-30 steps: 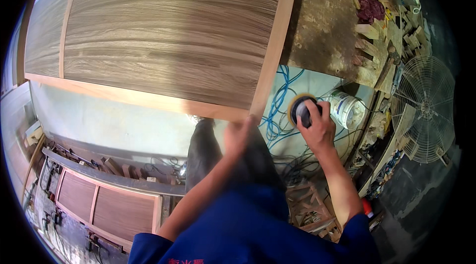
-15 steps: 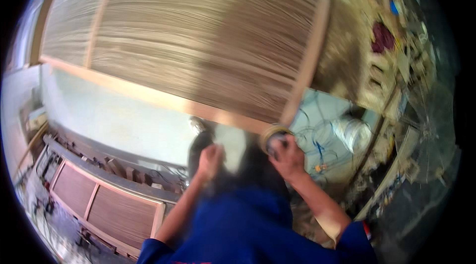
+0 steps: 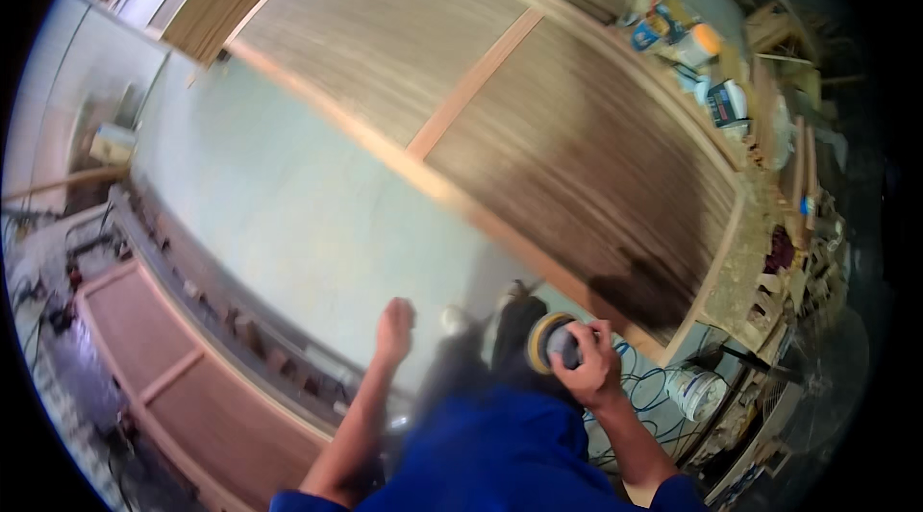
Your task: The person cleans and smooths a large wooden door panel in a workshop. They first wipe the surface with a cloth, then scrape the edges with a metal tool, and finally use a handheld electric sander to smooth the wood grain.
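In my right hand (image 3: 593,370) I grip a round orbital sander (image 3: 564,347), dark-bodied with a yellowish disc turned to the left. It is held up in front of my body, near the close edge of a large wooden door panel (image 3: 577,142). That panel has brown grained faces, a paler frame and a crosspiece. My left hand (image 3: 393,330) hangs over the pale floor, closed in a loose fist with nothing visible in it and apart from the panel.
A smaller framed panel (image 3: 216,397) lies at the lower left beside a long grey rail. To the right are a white bucket (image 3: 695,391), blue hoses (image 3: 646,397) and a wire fan guard (image 3: 827,358). Tubs and wood scraps crowd the far right.
The view has swung, so more of the large panel and floor shows. The sander, still in my right hand, now appears farther from the panel's corner. My left hand stays closed.
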